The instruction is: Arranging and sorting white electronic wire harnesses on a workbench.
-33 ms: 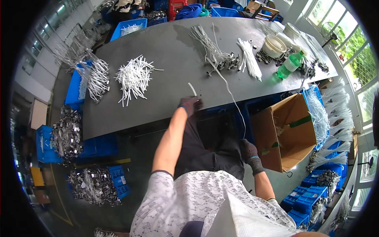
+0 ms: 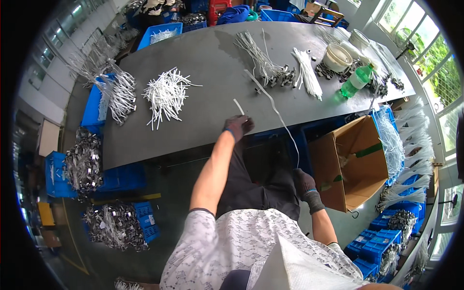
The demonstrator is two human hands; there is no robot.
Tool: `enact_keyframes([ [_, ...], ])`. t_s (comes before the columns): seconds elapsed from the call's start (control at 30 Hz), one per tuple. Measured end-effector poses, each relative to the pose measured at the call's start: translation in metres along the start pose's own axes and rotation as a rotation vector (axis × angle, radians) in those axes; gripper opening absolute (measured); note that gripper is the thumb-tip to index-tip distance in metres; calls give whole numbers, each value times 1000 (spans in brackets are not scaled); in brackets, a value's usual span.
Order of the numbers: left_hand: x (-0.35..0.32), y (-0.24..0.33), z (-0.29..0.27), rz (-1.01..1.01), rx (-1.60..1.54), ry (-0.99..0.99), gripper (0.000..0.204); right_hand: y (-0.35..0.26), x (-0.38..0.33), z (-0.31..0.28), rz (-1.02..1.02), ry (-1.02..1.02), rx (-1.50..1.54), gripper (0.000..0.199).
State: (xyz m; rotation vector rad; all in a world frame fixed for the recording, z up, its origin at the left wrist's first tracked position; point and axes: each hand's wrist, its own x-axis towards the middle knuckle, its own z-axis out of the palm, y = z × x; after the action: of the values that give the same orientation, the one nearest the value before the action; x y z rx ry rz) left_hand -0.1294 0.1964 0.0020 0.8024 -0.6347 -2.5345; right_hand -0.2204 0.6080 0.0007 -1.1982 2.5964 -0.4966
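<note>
Gloved left hand (image 2: 238, 126) pinches a short white plastic strip (image 2: 239, 107) at the near edge of the grey worktable (image 2: 203, 63); the gloved right hand (image 2: 303, 184), at four o'clock, grips a long thin white cord (image 2: 275, 110) trailing off the edge. Light and limp, the cord likely handles best pinched near its end.

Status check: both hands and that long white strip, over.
Left hand gloved, pinching a short white piece at the table edge. Right hand gloved, holding the long white strip low. Nothing between them.
</note>
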Motion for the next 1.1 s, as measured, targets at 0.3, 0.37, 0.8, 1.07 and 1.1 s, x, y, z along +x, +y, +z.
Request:
enact_keyframes([
  [0.3, 0, 72, 115, 528, -313, 288, 10, -11, 29, 0, -82, -119, -107, 17],
  [0.37, -10, 95, 120, 757, -203, 359, 9, -1, 23, 4, -13, -186, -141, 16],
  [0.8, -32, 30, 106, 476, 598, 92, 12, -3, 16, 15, -36, -198, -87, 20],
  [1.07, -66, 24, 115, 383, 432, 91, 21, -26, 22, -17, -134, -205, 39, 23],
  [1.1, -69, 14, 123, 300, 468, 56, 21, -36, 35, -16, -188, -118, 102, 24],
])
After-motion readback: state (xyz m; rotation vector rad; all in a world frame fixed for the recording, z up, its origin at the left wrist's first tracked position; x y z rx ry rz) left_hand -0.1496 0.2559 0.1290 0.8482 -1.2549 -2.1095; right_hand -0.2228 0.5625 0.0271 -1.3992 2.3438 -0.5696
